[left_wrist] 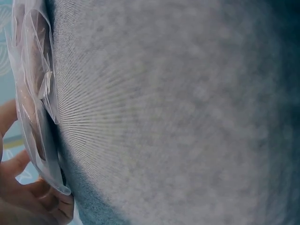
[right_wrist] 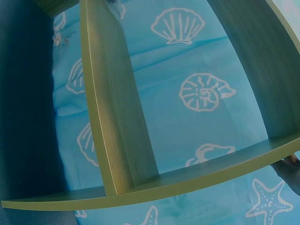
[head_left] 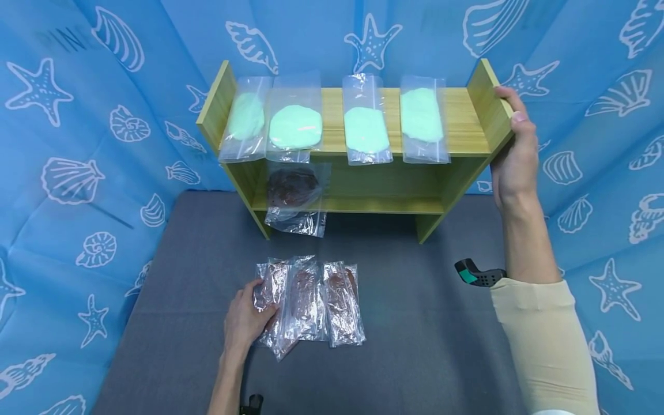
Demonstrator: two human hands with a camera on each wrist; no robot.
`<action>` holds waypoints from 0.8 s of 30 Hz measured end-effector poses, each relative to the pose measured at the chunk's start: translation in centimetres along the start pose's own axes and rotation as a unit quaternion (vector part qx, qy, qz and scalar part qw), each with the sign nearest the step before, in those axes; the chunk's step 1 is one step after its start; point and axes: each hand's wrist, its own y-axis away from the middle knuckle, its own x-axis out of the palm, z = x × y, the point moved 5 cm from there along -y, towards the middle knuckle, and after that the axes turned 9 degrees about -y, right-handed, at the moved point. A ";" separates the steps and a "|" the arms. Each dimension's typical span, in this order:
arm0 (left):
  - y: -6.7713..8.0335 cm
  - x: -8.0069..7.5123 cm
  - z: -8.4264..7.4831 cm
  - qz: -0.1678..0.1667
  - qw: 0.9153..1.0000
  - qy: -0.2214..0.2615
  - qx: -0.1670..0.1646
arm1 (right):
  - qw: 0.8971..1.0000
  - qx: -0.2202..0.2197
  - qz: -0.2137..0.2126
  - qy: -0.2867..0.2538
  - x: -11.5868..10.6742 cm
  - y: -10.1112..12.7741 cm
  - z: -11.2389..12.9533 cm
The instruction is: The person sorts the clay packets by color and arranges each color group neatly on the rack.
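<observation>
- Clear plastic pouches of brown material [head_left: 310, 302] lie overlapped on the grey felt mat [head_left: 425, 323], in front of the green wooden two-tier shelf [head_left: 467, 129].
- Left hand [head_left: 246, 320] pinches the leftmost pouch's edge; slick film risks slipping or dragging its neighbours.
- Right hand [head_left: 513, 153] grips the shelf's right end panel; a jolt could slide off the overhanging mint-green pouches [head_left: 365, 128].

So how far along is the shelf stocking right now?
Looks done: four green bags lie on the top of the wooden shelf, and one brown bag sits on the lower level. In hand: the left hand grips the edge of the brown bags on the grey table, while the right hand holds the shelf's right end. Left: probably that pile.
</observation>
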 end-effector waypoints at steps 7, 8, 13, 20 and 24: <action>0.0 0.0 -0.8 -0.001 1.000 0.000 0.017 | 1.000 -0.011 0.005 0.007 0.0 0.0 0.1; 0.0 0.0 -0.9 -0.005 1.000 0.003 0.022 | 1.000 -0.012 0.007 0.007 0.0 0.0 0.1; -0.1 -0.2 -1.2 -0.029 0.998 0.023 0.042 | 1.000 -0.012 0.011 0.000 0.1 0.0 0.0; -0.2 -0.3 -1.2 -0.015 0.993 0.093 0.077 | 1.000 -0.017 0.012 0.001 0.0 0.0 0.1; -0.3 -0.9 -1.0 -0.013 0.989 0.118 0.093 | 1.000 -0.018 0.012 -0.001 0.1 0.0 0.1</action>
